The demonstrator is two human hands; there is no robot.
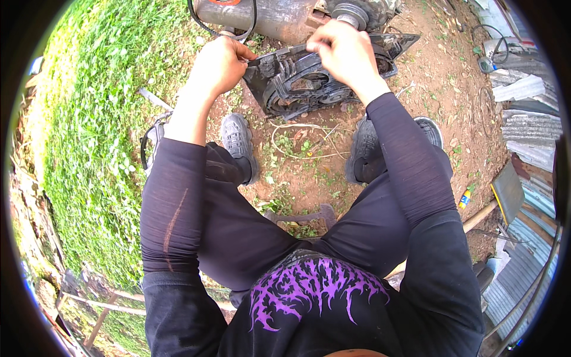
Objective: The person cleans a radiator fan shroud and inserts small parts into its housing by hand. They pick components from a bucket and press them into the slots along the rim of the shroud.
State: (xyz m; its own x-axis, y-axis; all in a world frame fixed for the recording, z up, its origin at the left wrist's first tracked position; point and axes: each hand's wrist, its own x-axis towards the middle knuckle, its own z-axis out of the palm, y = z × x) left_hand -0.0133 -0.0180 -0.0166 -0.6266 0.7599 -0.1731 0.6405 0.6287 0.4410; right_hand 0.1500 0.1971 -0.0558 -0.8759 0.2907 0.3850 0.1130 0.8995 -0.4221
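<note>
A black plastic frame [309,89], with ribbed bars and a round opening, stands tilted on the dirt just beyond my shoes. My left hand [219,66] is closed on its upper left corner, thumb and fingers pinching the edge. Over the upper right part of the frame, my right hand [348,52] has its fingers curled together and slightly blurred. What those fingers hold, if anything, is hidden. Right behind that hand sits a grooved metal pulley [351,14] on a machine.
A rusty metal cylinder [270,22] lies behind the frame, with a black cable [254,21] beside it. Thin pale cord [276,141] loops between my shoes. Corrugated sheets [529,134] and a small yellow bottle [464,199] are at right; grass [95,149] at left.
</note>
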